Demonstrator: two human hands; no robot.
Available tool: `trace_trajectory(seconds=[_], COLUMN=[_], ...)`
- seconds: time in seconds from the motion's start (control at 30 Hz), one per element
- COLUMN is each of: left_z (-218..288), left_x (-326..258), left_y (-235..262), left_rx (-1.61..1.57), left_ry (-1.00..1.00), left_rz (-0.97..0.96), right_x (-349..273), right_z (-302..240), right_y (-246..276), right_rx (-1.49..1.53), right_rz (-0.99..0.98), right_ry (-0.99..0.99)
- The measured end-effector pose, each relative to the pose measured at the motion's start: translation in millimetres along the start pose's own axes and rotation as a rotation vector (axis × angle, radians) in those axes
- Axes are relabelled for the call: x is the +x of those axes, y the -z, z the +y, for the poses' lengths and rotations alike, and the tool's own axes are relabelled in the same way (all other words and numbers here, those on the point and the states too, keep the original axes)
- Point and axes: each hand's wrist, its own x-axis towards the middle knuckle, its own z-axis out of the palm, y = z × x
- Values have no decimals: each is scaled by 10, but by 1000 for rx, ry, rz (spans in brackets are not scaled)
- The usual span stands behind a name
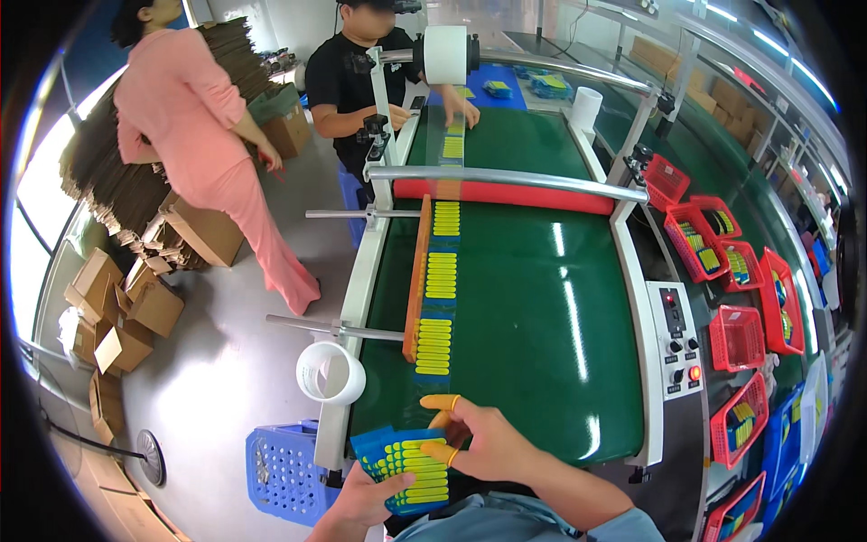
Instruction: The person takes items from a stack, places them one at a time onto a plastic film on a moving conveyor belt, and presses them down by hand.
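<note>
My left hand (366, 497) is closed around a fanned stack of blue cards with yellow-green strips (411, 470), held low in front of me. My right hand (483, 443) wears orange finger cots on its thumb and forefinger. Its thumb tip rests on or just above the top card, while the forefinger stretches out apart over the green belt. More cards of the same kind (433, 347) lie in a line on the green conveyor belt (524, 334), along an orange guide bar (418, 280). The line runs under a red roller (515, 197).
A white tape roll (446, 54) sits on the machine's top bar. A co-worker in black (352, 90) reaches over the belt's far end; a person in pink (199, 135) stands left. Red baskets (736, 339) and a control box (675, 339) line the right. A blue crate (289, 474) stands lower left.
</note>
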Motion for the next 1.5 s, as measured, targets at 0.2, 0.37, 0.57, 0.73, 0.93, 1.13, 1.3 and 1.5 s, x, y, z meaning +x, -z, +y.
trace_trajectory(seconds=[0.2,0.37,0.57,0.73,0.93,1.13,1.3,1.5], left_z=[23,170,104,-22,-50,134,42,5], left_x=[-43,-58,-132,-73,-55,-75,-163,-250], left_y=[121,141,199,226,62,10,66,87], left_rx=[-1,-88,-215,-256,112,4,-21,-9], left_ry=[-139,-298,-174,145,47,-6,32,49], left_rz=[73,127,243,336,83,27,-5,17], right_x=[118,264,215,174,150,512,581,349], right_z=[185,348,231,163,221,228,218,335], right_y=[14,70,105,148,101,257,216,56], right_rx=[180,118,272,285,168,-276,-975,-1106], right_rz=[229,164,63,-76,69,299,347,76], right_ry=[32,-77,-125,-158,-52,76,370,335])
